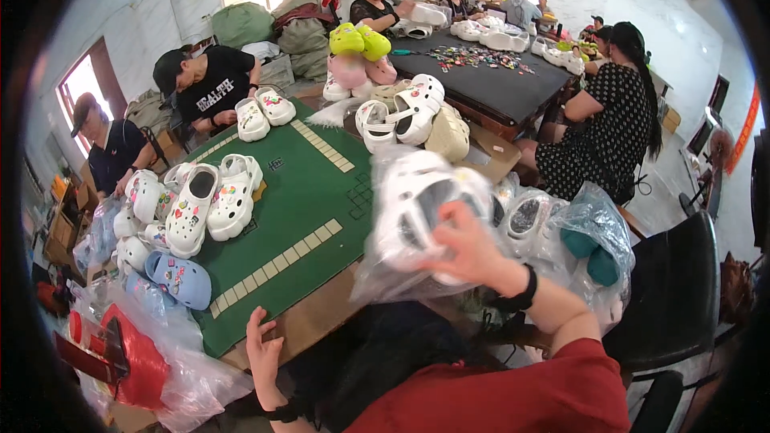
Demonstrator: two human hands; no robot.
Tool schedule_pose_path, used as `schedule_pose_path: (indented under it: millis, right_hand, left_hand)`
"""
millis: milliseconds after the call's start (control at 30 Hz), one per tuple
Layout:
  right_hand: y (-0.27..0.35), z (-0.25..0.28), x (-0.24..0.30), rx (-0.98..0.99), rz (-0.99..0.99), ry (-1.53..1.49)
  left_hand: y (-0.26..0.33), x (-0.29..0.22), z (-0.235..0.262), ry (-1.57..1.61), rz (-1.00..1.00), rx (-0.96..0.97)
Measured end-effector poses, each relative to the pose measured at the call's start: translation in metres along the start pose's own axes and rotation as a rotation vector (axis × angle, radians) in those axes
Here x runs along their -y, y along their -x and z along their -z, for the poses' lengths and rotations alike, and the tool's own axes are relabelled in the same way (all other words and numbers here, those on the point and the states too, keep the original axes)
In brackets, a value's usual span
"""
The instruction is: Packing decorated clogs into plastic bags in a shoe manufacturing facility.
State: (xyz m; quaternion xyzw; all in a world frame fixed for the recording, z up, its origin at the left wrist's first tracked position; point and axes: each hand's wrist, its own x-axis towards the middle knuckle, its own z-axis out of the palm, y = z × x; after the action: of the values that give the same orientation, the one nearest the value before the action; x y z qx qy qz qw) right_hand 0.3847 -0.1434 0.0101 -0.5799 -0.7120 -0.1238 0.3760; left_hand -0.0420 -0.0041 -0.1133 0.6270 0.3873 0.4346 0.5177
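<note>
My right hand (pixel 469 252) is closed on a clear plastic bag with white clogs (pixel 405 192) inside, raised over the right edge of the green table mat (pixel 293 208). Motion smears the bag a little. By the near edge of the mat, my left hand (pixel 263 345) holds nothing, its fingers apart and slightly bent. A pair of white clogs with colourful charms (pixel 192 208) stands on the left part of the mat. Beside it sits a blue clog (pixel 180 279), also with charms. More bagged white clogs (pixel 529 212) lie to the right of my right hand.
Red plastic twine (pixel 136 357) is at the lower left. Teal clogs in a clear bag (pixel 593 252) lie right, near a black chair (pixel 670 297). Piled white and beige clogs (pixel 417 112) stand at the far corner. Several people work around a dark table (pixel 489 80) strewn with charms.
</note>
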Motion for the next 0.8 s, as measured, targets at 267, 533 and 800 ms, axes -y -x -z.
schedule_pose_path:
  millis: [267, 533, 800]
  right_hand:
    - [0.034, 0.076, -0.120, 0.224, -0.293, 0.557]
    - [0.026, 0.040, -0.146, 0.480, -0.617, 0.583]
    - [0.001, 0.043, -0.110, 0.411, -0.640, 0.849]
  left_hand:
    - [0.000, -0.003, -0.005, -0.126, -0.011, -0.023]
    - [0.002, -0.007, -0.010, -0.204, -0.005, -0.057]
    - [0.002, -0.012, -0.012, -0.268, -0.039, -0.081]
